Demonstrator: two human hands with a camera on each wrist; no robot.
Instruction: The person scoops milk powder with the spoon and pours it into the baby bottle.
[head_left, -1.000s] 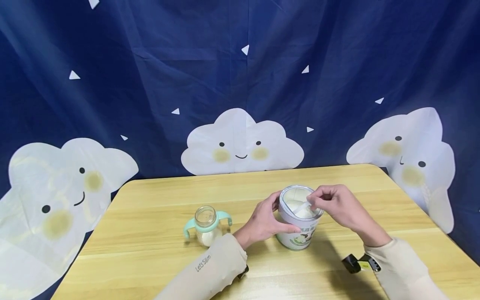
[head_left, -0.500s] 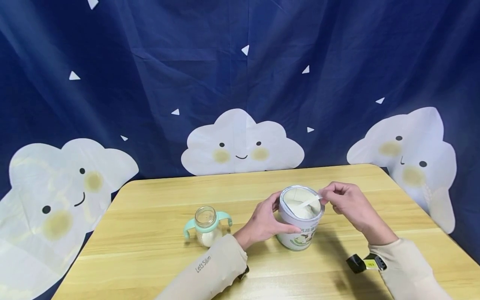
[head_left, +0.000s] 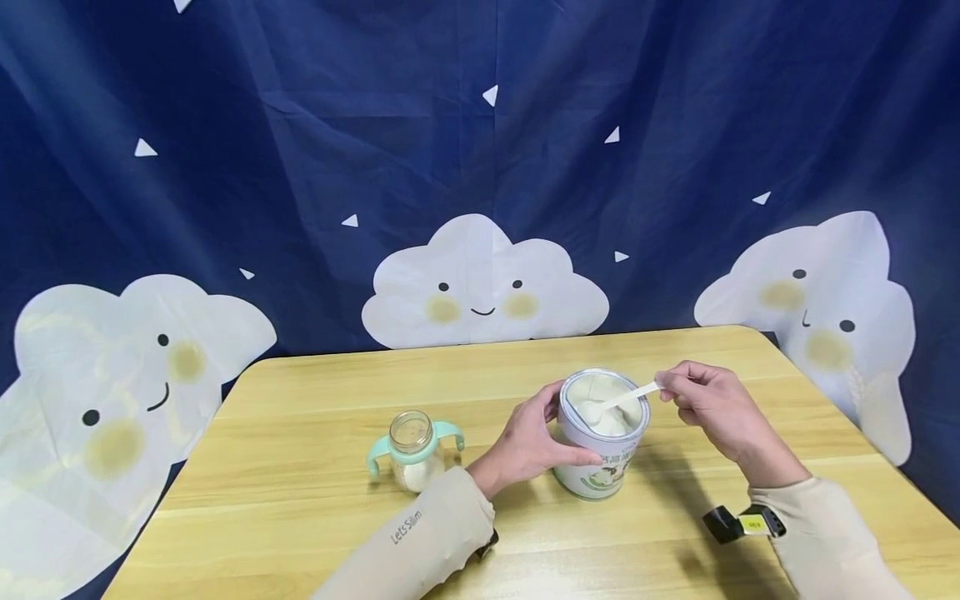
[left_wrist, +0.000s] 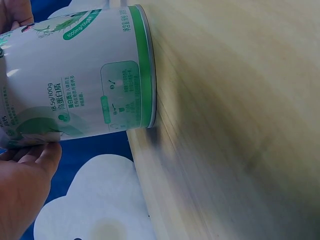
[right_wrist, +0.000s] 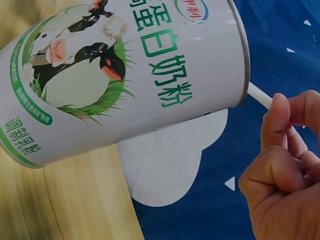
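A white and green milk powder can (head_left: 592,481) stands on the table with its top off, pale powder inside. My left hand (head_left: 531,442) grips its side, thumb across the front and fingers round the far side; in the left wrist view, fingertips of the left hand (left_wrist: 30,172) touch the can's wall. My right hand (head_left: 712,408) pinches the handle end of a white scoop (head_left: 636,394) just right of the rim. The scoop's bowl lies inside the can, over the powder. In the right wrist view, the can (right_wrist: 145,115) hides all but a short piece of the handle (right_wrist: 260,95).
Left of the can stands an uncapped baby bottle (head_left: 418,458) with two mint handles, close to the left sleeve (head_left: 420,533). Both are on or over the wooden table (head_left: 300,433). A dark blue curtain (head_left: 420,150) with white clouds hangs behind it.
My right hand has moved to the right, away from over the can's opening to beside the rim, and more of the scoop shows. The left hand and can have stayed put.
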